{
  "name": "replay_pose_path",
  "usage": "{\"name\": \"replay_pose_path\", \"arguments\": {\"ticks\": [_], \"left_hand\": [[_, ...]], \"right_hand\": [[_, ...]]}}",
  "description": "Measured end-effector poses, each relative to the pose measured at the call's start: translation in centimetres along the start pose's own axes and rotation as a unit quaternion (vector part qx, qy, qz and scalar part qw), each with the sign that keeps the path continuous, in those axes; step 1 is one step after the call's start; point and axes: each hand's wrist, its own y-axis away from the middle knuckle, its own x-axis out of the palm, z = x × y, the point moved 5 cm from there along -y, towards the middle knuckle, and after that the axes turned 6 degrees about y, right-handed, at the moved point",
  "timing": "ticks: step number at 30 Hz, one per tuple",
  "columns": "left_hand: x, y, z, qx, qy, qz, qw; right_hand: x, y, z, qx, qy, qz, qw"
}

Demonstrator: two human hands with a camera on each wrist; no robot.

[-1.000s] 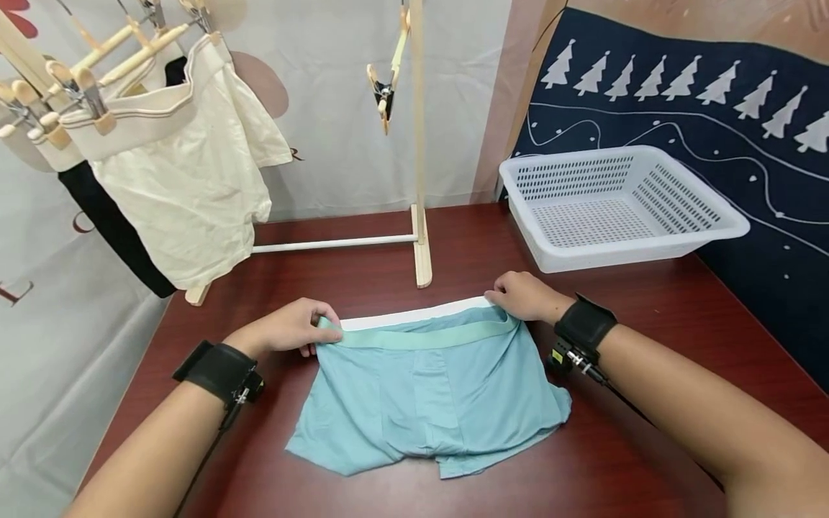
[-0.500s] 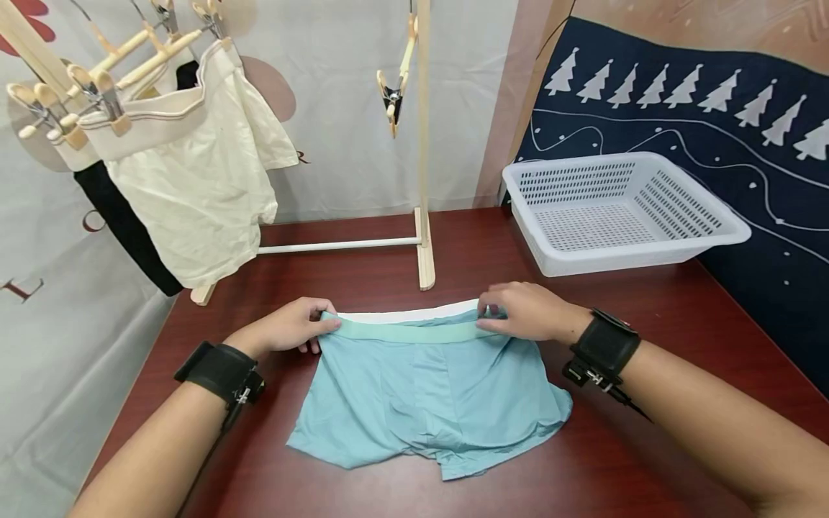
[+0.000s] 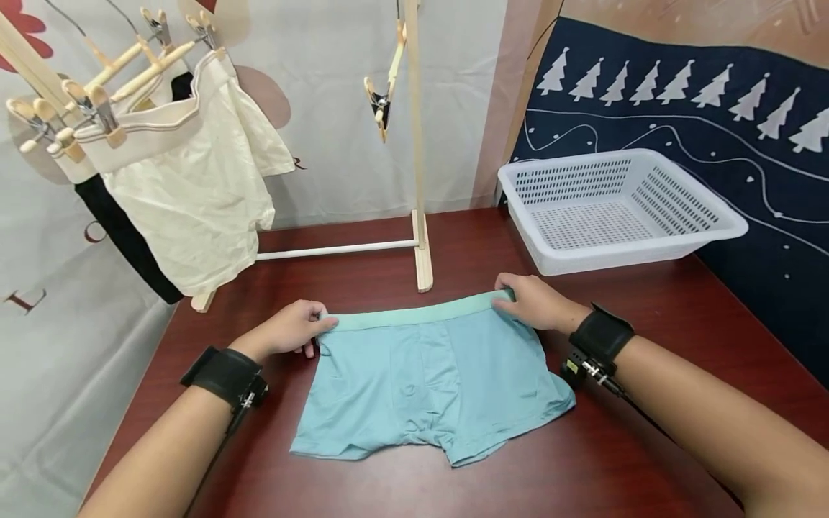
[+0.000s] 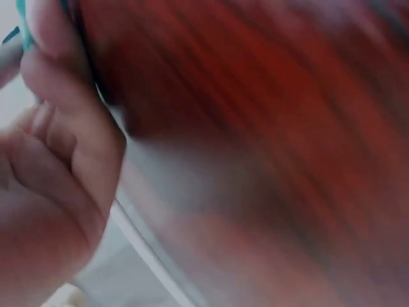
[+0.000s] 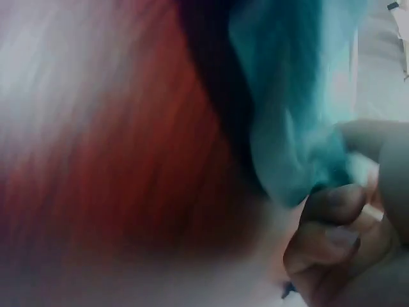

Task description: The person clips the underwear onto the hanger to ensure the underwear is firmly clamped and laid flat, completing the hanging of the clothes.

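Note:
A pair of light blue boxer briefs lies spread on the dark red table, its mint waistband toward the back. At the waistband's left corner my left hand pinches the fabric between thumb and fingers. My right hand grips the opposite corner, with the waistband drawn straight between both hands. In the right wrist view, teal cloth runs into the curled fingers of the right hand. The left wrist view is blurred; the left hand shows there with a sliver of teal at its fingertips.
A wooden drying rack stands at the back. Cream shorts and a black garment hang from clip hangers on its left. A clip dangles beside the post. At the back right sits a white perforated basket.
My right hand slid inward along the waistband, then moved back out to the right corner. The waistband now lies taut, and its white inner back edge no longer shows.

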Motion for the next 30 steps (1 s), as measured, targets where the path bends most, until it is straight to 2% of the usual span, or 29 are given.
{"name": "replay_pose_path", "arguments": {"ticks": [2, 4, 6, 8, 10, 12, 15, 20, 25, 30], "left_hand": [[0.0, 0.1, -0.4, -0.011, -0.040, -0.024, 0.9988], [-0.2, 0.4, -1.2, -0.016, -0.093, -0.058, 0.9938], [-0.4, 0.7, -2.3, -0.006, -0.140, -0.087, 0.9864], [-0.1, 0.9, -3.7, 0.019, -0.162, -0.099, 0.9817], [0.6, 0.8, -5.0, 0.056, -0.160, -0.078, 0.9823], [1.8, 0.4, -5.9, 0.082, -0.155, -0.036, 0.9838], [3.3, -0.1, -6.1, 0.095, -0.155, 0.021, 0.9832], [4.1, -0.5, -4.8, 0.083, -0.124, 0.062, 0.9869], [3.5, -0.8, -4.3, 0.052, -0.061, 0.111, 0.9906], [3.1, -1.0, -4.4, 0.042, -0.051, 0.121, 0.9905]], "right_hand": [[0.1, 0.0, 0.4, 0.004, 0.024, -0.018, 1.000], [-0.1, 0.1, 0.9, -0.003, 0.056, -0.046, 0.997], [-0.2, 0.3, 1.5, -0.020, 0.085, -0.065, 0.994], [-0.2, 0.4, 2.1, -0.042, 0.103, -0.063, 0.992], [0.1, 0.5, 2.5, -0.065, 0.114, -0.044, 0.990], [0.5, 0.5, 2.5, -0.078, 0.107, -0.013, 0.991], [1.2, 0.6, 2.4, -0.087, 0.086, 0.027, 0.992], [1.7, 0.6, 2.4, -0.073, 0.057, 0.078, 0.993], [1.3, 0.8, 3.0, -0.056, 0.057, 0.122, 0.989], [0.7, 0.1, 3.9, -0.055, 0.067, 0.171, 0.981]]}}
